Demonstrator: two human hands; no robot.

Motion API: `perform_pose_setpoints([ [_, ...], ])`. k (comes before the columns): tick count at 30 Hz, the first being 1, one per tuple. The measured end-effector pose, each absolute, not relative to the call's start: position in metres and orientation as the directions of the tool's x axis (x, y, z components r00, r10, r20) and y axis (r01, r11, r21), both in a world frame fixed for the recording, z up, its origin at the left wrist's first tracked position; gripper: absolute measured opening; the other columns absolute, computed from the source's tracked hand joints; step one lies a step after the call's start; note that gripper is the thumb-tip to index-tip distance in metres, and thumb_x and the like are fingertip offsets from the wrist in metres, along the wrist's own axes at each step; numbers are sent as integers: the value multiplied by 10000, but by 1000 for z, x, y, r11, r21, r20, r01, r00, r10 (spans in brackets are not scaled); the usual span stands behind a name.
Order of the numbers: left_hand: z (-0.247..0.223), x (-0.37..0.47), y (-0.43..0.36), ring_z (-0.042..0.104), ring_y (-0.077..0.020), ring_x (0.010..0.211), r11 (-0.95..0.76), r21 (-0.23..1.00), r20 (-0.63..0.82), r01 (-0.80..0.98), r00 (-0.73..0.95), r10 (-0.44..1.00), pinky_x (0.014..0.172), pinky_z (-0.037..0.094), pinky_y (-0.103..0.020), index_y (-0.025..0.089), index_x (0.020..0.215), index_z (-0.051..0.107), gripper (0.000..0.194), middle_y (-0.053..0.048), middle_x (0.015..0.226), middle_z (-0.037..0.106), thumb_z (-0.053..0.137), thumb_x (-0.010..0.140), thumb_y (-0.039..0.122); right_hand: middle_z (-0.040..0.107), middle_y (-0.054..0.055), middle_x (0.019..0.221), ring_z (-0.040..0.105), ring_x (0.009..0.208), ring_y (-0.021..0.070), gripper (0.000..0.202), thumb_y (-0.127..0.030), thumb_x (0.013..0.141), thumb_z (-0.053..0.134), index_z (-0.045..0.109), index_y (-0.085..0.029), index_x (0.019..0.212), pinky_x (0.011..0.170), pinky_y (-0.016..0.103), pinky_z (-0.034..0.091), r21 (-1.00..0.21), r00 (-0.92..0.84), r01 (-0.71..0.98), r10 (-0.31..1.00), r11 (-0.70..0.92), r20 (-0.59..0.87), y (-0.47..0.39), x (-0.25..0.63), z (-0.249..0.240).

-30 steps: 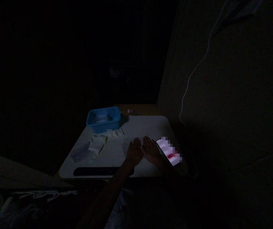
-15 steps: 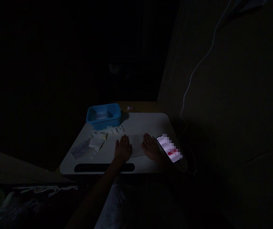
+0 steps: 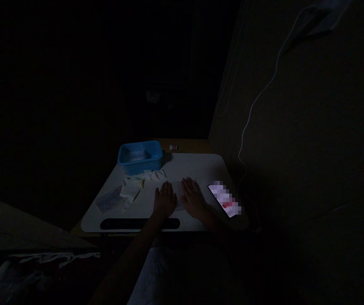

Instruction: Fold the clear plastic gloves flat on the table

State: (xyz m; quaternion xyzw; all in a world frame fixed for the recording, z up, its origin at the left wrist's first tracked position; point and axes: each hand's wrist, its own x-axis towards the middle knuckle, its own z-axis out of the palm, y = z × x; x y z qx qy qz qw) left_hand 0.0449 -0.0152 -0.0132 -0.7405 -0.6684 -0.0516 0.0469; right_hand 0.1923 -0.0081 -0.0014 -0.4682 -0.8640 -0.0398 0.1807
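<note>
My left hand lies flat, palm down, on the left side of a thin, see-through plastic sheet or bag on the white table. Over the right side of that plastic rests my right hand, also flat with its fingers stretched out. A narrow strip of the plastic shows between the hands; the rest is hidden under them. Left of my left hand are a crumpled white wrapper or paper and another clear plastic bag. The room is very dark, so fine detail is lost.
A blue plastic basket stands at the table's back left, with crumpled white scraps before it. A lit phone lies to the right. Behind the table is a small cup-like item. A white cable hangs along the right wall.
My right hand has slid left across the plastic, closer to my left hand, narrowing the strip between them. My left hand stays about where it was. The camera view has shifted slightly.
</note>
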Motion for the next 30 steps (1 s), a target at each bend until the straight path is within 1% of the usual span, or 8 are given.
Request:
perform_pose_setpoints([
  [3, -12, 44, -15, 220, -247, 1334, -109, -5, 95, 994, 109, 990, 1054, 211, -474, 59, 1366, 273, 552, -139, 1443, 247, 237, 870, 300, 246, 109, 1451, 144, 1358, 200, 547, -367, 926, 191, 264, -64, 1376, 1101, 380, 153, -113, -552, 788, 775, 605, 307, -6, 173, -2],
  [6, -11, 44, -15, 208, -244, 1338, -110, 2, 74, 994, 110, 991, 1059, 201, -470, 62, 1369, 265, 554, -133, 1446, 240, 237, 868, 297, 287, 129, 1431, 214, 1339, 212, 558, -383, 928, 172, 296, -53, 1361, 1090, 388, 176, -112, -568, 790, 788, 603, 238, -1, 167, -10],
  [8, -10, 45, -15, 213, -241, 1337, -108, 12, 75, 994, 107, 991, 1061, 197, -466, 51, 1366, 267, 551, -136, 1444, 243, 219, 874, 295, 318, 133, 1415, 240, 1330, 209, 558, -389, 929, 162, 335, -58, 1343, 1089, 396, 169, -91, -566, 799, 794, 595, 220, 1, 171, -16],
  [12, -9, 46, -17, 234, -239, 1329, -99, 27, 113, 995, 95, 989, 1055, 205, -469, 32, 1358, 274, 555, -149, 1437, 256, 198, 882, 306, 335, 128, 1406, 259, 1323, 202, 548, -394, 930, 165, 364, -80, 1332, 1078, 396, 182, -49, -530, 832, 817, 553, 229, 4, 186, -20],
  [17, -14, 46, -16, 248, -242, 1323, -105, 33, 149, 994, 99, 984, 1051, 206, -471, 52, 1354, 296, 552, -151, 1432, 270, 202, 883, 326, 320, 141, 1410, 264, 1320, 215, 547, -391, 925, 194, 363, -65, 1331, 1073, 392, 181, -17, -477, 868, 843, 496, 248, 8, 200, -23],
  [21, -17, 45, -16, 255, -248, 1320, -109, 32, 179, 994, 102, 979, 1050, 207, -470, 59, 1351, 308, 550, -153, 1429, 280, 198, 884, 329, 321, 145, 1408, 261, 1322, 219, 546, -383, 924, 195, 354, -60, 1335, 1073, 400, 174, -5, -445, 887, 858, 462, 255, 12, 208, -28],
  [24, -18, 45, -16, 257, -252, 1319, -108, 34, 178, 994, 100, 979, 1050, 205, -477, 43, 1349, 305, 555, -160, 1425, 284, 193, 885, 327, 321, 139, 1408, 261, 1322, 214, 526, -361, 924, 201, 356, -72, 1335, 1067, 413, 179, -3, -431, 895, 864, 447, 258, 14, 216, -29],
  [30, -16, 45, -16, 247, -244, 1324, -110, 23, 174, 994, 105, 979, 1053, 209, -468, 61, 1352, 307, 547, -148, 1429, 282, 200, 885, 325, 331, 125, 1408, 264, 1320, 209, 520, -352, 930, 176, 376, -78, 1324, 1063, 411, 183, -2, -416, 903, 873, 431, 253, 15, 227, -27],
])
